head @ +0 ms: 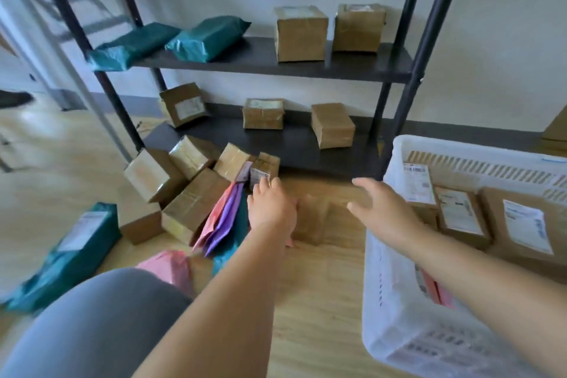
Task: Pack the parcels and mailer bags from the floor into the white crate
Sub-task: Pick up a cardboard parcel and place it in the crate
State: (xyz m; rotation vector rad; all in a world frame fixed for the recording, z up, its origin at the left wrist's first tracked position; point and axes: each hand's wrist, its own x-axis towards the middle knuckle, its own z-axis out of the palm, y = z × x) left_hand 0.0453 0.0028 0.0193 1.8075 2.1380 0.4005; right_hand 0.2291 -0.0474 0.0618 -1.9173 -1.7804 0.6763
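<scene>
Teal mailer bag: far left, flat on the wooden floor, white label up.
Grey-clad knee: lower left, partly over a pink mailer bag.
Cardboard parcels: a loose heap on the floor just in front of the black shelving unit; more boxes and two teal bags sit on its shelves.
Purple and pink mailer bags: leaning against the heap's right side.
Left hand: palm down, fingers curled onto a small labelled parcel at the heap's right end; whether it grips cannot be told.
Blurred brown parcel: on the floor between the hands.
Right hand: fingers spread and released, holding nothing, hovering beside the crate's left rim.
White crate: on the floor at right, containing several labelled cardboard parcels and a pink mailer.
</scene>
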